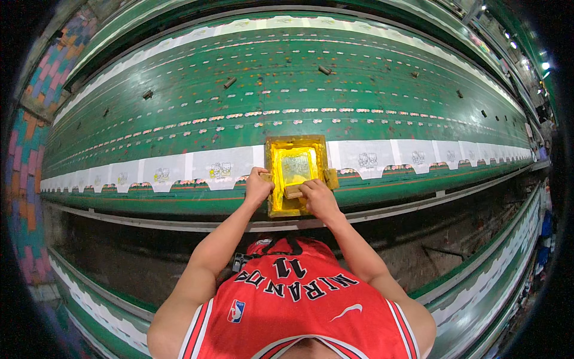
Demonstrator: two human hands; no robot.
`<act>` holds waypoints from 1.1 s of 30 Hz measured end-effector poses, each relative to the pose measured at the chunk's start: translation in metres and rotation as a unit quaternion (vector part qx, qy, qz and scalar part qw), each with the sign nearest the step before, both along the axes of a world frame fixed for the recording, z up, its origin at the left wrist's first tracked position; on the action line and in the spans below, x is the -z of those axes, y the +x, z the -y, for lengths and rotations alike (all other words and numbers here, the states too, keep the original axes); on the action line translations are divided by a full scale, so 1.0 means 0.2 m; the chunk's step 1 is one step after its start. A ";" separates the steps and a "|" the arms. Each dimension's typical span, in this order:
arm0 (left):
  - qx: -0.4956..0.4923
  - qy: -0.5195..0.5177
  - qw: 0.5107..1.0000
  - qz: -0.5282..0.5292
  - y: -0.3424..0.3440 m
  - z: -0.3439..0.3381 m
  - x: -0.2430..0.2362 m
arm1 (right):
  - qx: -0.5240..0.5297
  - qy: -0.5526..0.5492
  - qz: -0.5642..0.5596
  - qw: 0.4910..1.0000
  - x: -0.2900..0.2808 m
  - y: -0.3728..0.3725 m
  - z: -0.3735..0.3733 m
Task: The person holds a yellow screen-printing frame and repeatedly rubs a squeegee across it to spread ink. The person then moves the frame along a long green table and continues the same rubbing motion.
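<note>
A screen frame [296,141] with bright yellow ink lies over a row of white cloth pieces [362,154] along the near edge of the long green table [353,84]. My left hand [258,186] is closed on the frame's left side. My right hand [317,196] grips a wooden squeegee [292,192] inside the lower part of the frame. A wooden block [330,178] sits at the frame's right side. Cartoon figures show on several cloth pieces either side of the frame.
Several small dark blocks [230,82] and rows of small printed marks lie across the table. More white pieces [254,25] run along the far edge. A metal rail [155,223] borders the near side. Parallel tables [104,311] stand behind me, and coloured paving [33,197] is at the left.
</note>
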State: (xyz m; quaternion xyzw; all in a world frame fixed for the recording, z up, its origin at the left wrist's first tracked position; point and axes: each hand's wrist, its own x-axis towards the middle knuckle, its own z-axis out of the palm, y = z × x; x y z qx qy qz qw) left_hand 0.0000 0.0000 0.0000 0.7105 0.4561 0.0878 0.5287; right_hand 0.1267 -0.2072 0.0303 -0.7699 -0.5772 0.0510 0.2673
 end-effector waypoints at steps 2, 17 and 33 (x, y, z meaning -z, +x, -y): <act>-0.002 0.002 1.000 -0.004 -0.05 -0.05 0.00 | -0.001 0.008 -0.008 1.000 0.00 -0.04 -0.04; 0.020 -0.048 0.998 -0.039 0.04 0.02 -0.06 | 0.009 0.041 0.007 0.999 0.03 -0.09 0.12; 0.026 0.009 1.000 0.002 0.03 0.01 -0.04 | 0.046 -0.009 0.006 0.999 0.10 0.33 -0.42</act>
